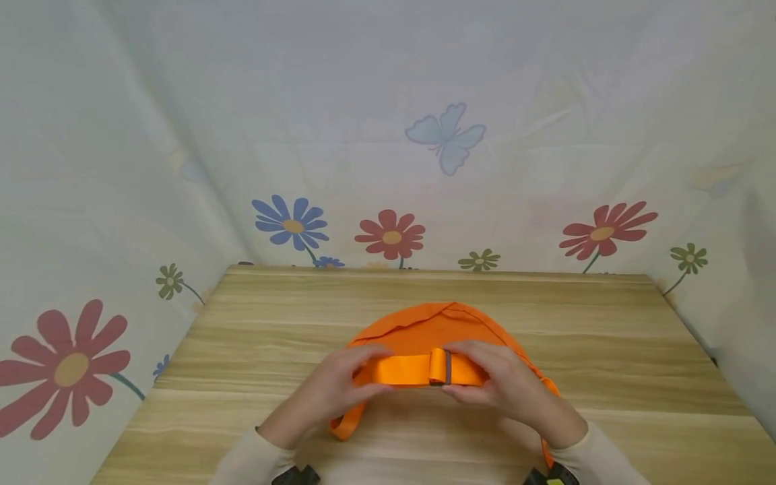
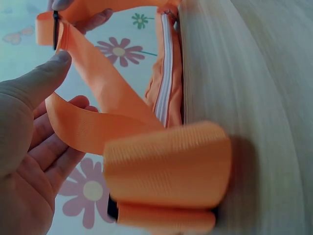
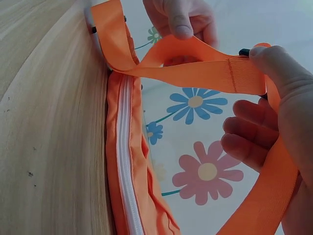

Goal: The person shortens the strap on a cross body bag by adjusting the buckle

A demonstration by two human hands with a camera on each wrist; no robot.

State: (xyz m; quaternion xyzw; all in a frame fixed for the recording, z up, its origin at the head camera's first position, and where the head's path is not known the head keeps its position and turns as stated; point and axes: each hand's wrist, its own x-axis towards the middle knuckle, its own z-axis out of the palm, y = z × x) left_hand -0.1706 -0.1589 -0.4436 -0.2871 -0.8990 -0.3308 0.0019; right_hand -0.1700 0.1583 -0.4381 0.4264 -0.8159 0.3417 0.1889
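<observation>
An orange zippered bag (image 1: 436,329) lies on the wooden table, with its white zipper (image 3: 125,156) along the side in the right wrist view. Above its near edge, both hands hold its flat orange strap (image 1: 401,370) stretched between them. My left hand (image 1: 339,384) has the strap between thumb and fingers, where the webbing bends in a loop. My right hand (image 1: 512,384) pinches the strap at a dark slider buckle (image 1: 448,368), thumb against it. Another folded strap section (image 2: 166,166) fills the front of the left wrist view, with a dark buckle edge underneath.
The table (image 1: 273,310) has a light wood grain. A pale cloth backdrop (image 1: 339,135) printed with flowers and a butterfly surrounds it at the back and sides. A strap loop (image 1: 345,426) hangs down beside the left hand.
</observation>
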